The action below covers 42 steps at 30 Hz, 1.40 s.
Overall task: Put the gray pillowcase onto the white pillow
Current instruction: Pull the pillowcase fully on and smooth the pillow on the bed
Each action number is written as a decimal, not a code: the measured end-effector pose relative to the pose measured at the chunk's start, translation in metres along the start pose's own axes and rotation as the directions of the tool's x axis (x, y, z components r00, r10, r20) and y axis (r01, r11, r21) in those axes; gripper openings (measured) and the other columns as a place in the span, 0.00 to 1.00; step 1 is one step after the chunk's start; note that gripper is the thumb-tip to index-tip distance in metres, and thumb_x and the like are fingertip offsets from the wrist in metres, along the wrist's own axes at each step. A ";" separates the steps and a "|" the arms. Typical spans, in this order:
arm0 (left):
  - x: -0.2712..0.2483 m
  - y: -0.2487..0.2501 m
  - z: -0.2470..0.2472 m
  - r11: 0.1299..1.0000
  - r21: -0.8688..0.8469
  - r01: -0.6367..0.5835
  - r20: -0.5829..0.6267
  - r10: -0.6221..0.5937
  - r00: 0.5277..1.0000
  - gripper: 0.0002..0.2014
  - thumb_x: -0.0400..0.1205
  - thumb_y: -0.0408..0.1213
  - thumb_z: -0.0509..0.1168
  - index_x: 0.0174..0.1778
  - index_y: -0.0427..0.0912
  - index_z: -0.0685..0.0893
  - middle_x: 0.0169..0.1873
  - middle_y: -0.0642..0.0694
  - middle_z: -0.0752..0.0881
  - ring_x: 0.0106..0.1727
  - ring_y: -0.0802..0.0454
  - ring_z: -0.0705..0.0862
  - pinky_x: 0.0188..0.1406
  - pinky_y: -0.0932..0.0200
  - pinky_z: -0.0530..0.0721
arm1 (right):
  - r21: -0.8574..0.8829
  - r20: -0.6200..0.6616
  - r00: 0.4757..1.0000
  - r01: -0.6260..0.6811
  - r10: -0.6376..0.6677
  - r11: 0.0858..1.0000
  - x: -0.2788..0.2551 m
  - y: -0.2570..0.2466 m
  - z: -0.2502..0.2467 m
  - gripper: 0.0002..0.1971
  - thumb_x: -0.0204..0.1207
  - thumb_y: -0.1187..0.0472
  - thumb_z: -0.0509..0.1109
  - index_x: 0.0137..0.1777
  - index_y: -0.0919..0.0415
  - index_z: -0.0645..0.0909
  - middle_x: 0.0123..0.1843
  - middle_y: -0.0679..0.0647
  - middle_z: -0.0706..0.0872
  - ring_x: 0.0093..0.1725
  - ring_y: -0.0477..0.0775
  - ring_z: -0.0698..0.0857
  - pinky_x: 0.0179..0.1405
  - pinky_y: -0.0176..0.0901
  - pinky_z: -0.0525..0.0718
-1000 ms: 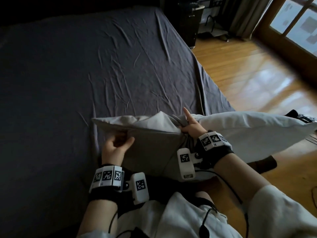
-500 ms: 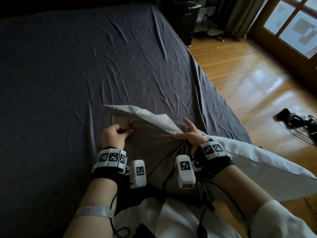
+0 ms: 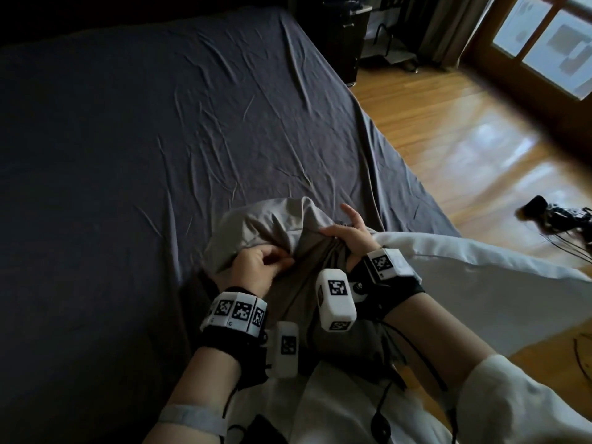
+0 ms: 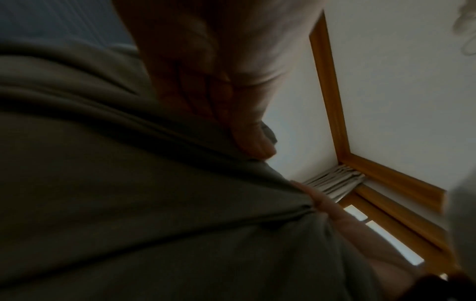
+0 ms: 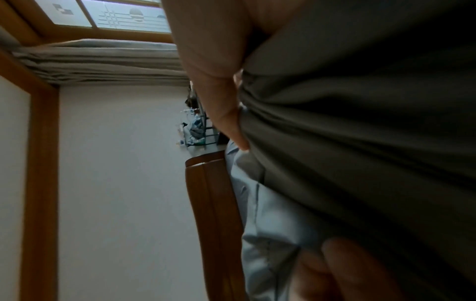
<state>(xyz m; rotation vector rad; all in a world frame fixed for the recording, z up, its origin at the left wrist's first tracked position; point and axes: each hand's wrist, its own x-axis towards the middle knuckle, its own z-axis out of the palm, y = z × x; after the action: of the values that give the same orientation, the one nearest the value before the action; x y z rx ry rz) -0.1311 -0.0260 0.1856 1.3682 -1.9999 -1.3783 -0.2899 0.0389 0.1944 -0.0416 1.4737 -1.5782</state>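
Observation:
The gray pillowcase (image 3: 272,225) is bunched up at the near edge of the bed, in front of my body. My left hand (image 3: 256,272) grips a fold of it on the left, fingers curled into the cloth. My right hand (image 3: 347,233) clutches gathered cloth on the right, with the index finger stretched out. The white pillow (image 3: 464,283) sticks out to the right past my right wrist, over the floor; its near end is hidden under the pillowcase. The left wrist view shows dark gray pillowcase (image 4: 154,203) fabric pulled taut. In the right wrist view, gray pillowcase (image 5: 360,142) cloth lies over pale pillow (image 5: 270,213) fabric.
A dark gray sheet (image 3: 160,139) covers the wide bed ahead and to the left. The wooden floor (image 3: 464,149) lies to the right, with a black device and cables (image 3: 554,216) on it. Dark furniture (image 3: 339,33) stands past the bed's far corner, near a window (image 3: 544,43).
The pillowcase has gone from spread flat to bunched in a mound between my hands. Both hands have gathered more cloth and moved closer together. The pillow's free end has dropped lower right.

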 end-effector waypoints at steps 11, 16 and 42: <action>0.014 0.004 -0.032 0.966 0.253 0.049 -0.024 -0.044 0.999 0.09 0.74 0.39 0.72 0.43 0.37 0.87 0.40 0.43 0.89 0.45 0.48 0.85 0.43 0.68 0.78 | -0.457 0.252 0.955 0.260 -0.157 0.851 0.013 0.022 0.004 0.46 0.55 0.88 0.73 0.75 0.66 0.64 0.76 0.63 0.68 0.72 0.53 0.69 0.60 0.23 0.71; 0.039 0.038 -0.063 0.981 0.180 -0.074 -0.295 0.126 0.947 0.09 0.74 0.35 0.71 0.50 0.42 0.86 0.45 0.45 0.88 0.48 0.52 0.84 0.46 0.66 0.78 | -0.398 0.302 0.943 0.259 -0.141 0.880 0.016 0.037 0.008 0.47 0.55 0.92 0.67 0.76 0.67 0.61 0.76 0.64 0.66 0.70 0.48 0.67 0.52 0.15 0.73; 0.076 0.056 -0.010 0.947 0.270 0.174 -0.093 -0.154 0.984 0.06 0.78 0.35 0.68 0.38 0.39 0.88 0.28 0.48 0.87 0.36 0.55 0.87 0.32 0.68 0.76 | -0.311 0.468 0.883 0.162 0.003 0.937 0.010 0.049 -0.002 0.57 0.62 0.93 0.59 0.80 0.51 0.34 0.82 0.52 0.51 0.77 0.48 0.60 0.36 0.27 0.83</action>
<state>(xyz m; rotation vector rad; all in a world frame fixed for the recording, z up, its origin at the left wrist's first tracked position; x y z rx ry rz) -0.1883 -0.0928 0.2214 1.7146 -2.1341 -1.1254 -0.2679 0.0426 0.1491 -0.6497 1.3494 -1.2398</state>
